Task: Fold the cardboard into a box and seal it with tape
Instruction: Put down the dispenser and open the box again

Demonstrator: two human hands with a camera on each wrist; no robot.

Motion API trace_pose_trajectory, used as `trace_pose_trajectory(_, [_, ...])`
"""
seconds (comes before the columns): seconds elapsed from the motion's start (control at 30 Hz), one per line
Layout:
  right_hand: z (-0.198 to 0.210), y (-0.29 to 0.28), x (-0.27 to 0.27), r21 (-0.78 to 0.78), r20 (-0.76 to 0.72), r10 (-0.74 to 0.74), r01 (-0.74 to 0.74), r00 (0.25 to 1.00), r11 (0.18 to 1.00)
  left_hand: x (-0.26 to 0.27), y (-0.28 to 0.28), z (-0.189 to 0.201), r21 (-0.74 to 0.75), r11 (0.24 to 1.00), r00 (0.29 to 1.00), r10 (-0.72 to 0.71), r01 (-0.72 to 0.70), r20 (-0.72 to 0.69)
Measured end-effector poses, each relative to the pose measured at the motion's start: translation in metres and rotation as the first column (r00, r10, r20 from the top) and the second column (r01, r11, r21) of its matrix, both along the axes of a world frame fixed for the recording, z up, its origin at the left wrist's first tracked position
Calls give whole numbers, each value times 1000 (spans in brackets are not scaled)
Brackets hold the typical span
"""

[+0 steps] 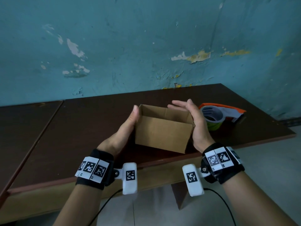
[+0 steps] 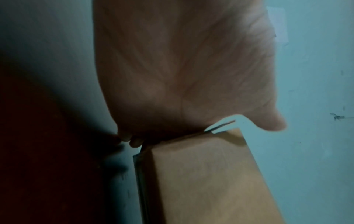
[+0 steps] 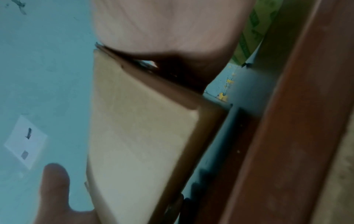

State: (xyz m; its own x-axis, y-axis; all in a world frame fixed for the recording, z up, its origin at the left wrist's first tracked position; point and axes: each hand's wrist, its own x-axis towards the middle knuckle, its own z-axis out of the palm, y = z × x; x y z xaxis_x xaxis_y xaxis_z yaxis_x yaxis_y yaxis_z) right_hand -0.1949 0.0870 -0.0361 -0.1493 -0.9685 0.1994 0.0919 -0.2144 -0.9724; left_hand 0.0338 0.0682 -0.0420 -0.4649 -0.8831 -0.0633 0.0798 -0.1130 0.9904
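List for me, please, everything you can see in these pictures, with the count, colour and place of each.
cardboard box: one, brown, open at the top, held between both hands over the near part of the table.
tape dispenser: one, orange and grey with a green roll, on the table to the right of the box.
table: one, dark brown, against the wall.
wall: one, blue-green with peeling paint, behind the table.
wrist bands: two, black with black-and-white markers, one on each wrist.
left hand: one, palm flat against the left side of the box, thumb up at its rim.
right hand: one, palm against the right side of the box, fingers straight above its rim.
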Motion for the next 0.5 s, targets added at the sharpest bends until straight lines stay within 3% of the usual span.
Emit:
trace_pose_trajectory(0.17, [0, -2, -1, -73, -37, 4, -7, 999, 997, -9, -3, 3, -12, 994, 983, 108, -111, -151])
trace_pose_trajectory(0.37, [-3, -4, -9, -91, -117, 31, -42, 993, 995, -7, -7, -6, -80, 994, 997, 69, -70, -18])
trace_pose_trajectory(0.5, [-7, -7, -12, -83, -143, 28, -40, 989, 996, -14, -4, -3, -77, 995, 998, 56, -56, -12])
